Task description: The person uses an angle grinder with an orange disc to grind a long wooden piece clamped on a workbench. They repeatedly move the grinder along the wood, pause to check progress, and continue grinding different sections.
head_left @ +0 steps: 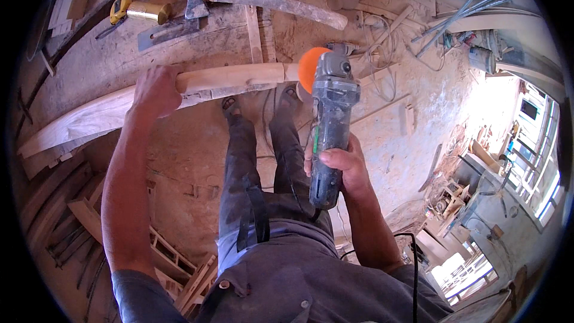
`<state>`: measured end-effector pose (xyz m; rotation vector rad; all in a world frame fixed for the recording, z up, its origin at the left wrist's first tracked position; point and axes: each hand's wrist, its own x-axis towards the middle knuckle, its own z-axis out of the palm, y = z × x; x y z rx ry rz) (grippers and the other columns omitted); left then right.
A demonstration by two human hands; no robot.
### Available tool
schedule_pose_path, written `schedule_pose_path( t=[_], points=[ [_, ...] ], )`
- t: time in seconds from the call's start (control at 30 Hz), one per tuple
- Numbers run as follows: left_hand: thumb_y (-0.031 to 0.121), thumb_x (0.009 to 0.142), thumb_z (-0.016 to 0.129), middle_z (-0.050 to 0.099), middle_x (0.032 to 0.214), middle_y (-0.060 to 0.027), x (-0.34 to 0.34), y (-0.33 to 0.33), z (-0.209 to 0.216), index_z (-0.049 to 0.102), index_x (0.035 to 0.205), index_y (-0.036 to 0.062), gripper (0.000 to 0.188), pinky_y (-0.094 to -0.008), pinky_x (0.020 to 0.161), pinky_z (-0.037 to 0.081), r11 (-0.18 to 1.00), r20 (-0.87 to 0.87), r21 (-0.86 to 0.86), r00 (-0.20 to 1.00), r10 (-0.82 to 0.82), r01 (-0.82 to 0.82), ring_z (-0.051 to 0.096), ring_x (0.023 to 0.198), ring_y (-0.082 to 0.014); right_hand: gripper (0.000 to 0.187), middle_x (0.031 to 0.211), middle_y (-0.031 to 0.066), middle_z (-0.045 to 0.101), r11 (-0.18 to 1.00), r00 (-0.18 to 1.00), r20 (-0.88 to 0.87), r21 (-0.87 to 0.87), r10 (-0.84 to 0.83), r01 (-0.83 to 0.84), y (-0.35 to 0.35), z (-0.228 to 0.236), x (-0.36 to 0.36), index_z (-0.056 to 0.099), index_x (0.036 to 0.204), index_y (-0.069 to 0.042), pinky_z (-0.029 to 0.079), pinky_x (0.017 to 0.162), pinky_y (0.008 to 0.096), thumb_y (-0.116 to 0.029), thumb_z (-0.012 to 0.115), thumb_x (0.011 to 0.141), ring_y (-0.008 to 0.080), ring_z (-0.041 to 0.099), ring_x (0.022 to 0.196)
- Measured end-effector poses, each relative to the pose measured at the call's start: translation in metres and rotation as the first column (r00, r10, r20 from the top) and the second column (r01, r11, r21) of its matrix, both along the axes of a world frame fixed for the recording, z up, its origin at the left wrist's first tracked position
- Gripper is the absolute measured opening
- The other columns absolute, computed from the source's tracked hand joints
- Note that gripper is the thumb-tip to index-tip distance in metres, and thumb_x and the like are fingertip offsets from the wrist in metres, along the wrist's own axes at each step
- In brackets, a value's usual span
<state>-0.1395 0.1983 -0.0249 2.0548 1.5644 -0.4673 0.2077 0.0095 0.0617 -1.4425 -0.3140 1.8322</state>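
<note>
My right hand (347,164) grips the body of a grey angle grinder (332,107), held upright in the picture. Its orange disc (311,70) is beside the right end of a long, pale shaped piece of wood (239,76); I cannot tell whether they touch. Over that wood is my left hand (156,91), its fingers wrapped round the far edge. The wood lies along the near edge of a worn workbench (221,36) and runs out to the left.
A hammer (269,5), a gold can (149,12), a yellow tape measure (120,9) and a flat metal blade (164,34) lie on the bench. Stacked timber (89,215) stands at lower left. A black cord (414,263) passes my right arm. Metal rods (463,15) lie far right.
</note>
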Motion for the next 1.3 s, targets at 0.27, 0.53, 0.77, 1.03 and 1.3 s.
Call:
schedule_pose_path(
  t=[0.27,0.53,0.77,1.03,1.3],
  points=[
    [0.002,0.079,0.067,0.075,0.107,-0.0237,0.007,0.007,0.007,0.079,0.112,0.0098,0.036,-0.0527,0.097,0.053,0.997,0.037,-0.061,0.998,0.057,-0.055,0.069,0.109,-0.0439,0.056,0.089,0.0148,0.072,0.999,0.999,0.035,0.001,0.041,-0.042,-0.004,-0.009,-0.011,0.061,0.118,0.004,0.060,0.066,0.0402,-0.026,0.078,0.073,0.0249,0.071,0.072],
    [0.001,0.080,0.066,0.074,0.110,-0.0241,0.003,0.006,-0.001,0.079,0.113,0.0102,0.036,-0.0525,0.097,0.053,0.998,0.020,-0.054,0.999,0.045,-0.043,0.069,0.110,-0.0440,0.045,0.087,0.0141,0.072,0.998,0.998,0.040,-0.009,0.058,-0.058,0.014,-0.003,-0.008,0.064,0.110,0.004,0.060,0.065,0.0387,-0.025,0.077,0.076,0.0238,0.072,0.070],
    [0.000,0.079,0.068,0.074,0.107,-0.0255,0.005,0.008,0.004,0.079,0.111,0.0075,0.035,-0.0528,0.095,0.054,0.996,0.012,-0.069,0.998,0.056,-0.055,0.070,0.107,-0.0447,0.053,0.088,0.0167,0.072,0.998,0.998,0.056,-0.056,0.031,-0.028,0.028,0.006,-0.004,0.060,0.120,0.004,0.061,0.063,0.0389,-0.024,0.075,0.078,0.0263,0.072,0.070],
    [0.001,0.073,0.069,0.075,0.100,-0.0282,-0.001,0.037,0.018,0.078,0.109,0.0016,0.037,-0.0475,0.088,0.056,0.929,0.082,-0.366,0.996,-0.019,0.047,0.074,0.096,-0.0426,0.054,0.088,0.0173,0.070,0.987,0.988,0.016,-0.035,-0.156,0.156,0.018,0.006,0.034,0.061,0.121,0.002,0.059,0.063,0.0413,-0.026,0.074,0.078,0.0292,0.069,0.068],
    [0.005,0.073,0.069,0.075,0.095,-0.0259,-0.004,0.046,0.030,0.077,0.101,0.0026,0.029,-0.0489,0.085,0.055,0.988,0.086,-0.152,0.996,-0.018,0.030,0.074,0.091,-0.0412,0.059,0.089,0.0172,0.070,0.978,0.980,-0.001,0.064,-0.201,0.200,-0.006,0.014,0.042,0.061,0.121,0.002,0.061,0.064,0.0415,-0.028,0.079,0.073,0.0290,0.070,0.071]
  ],
)
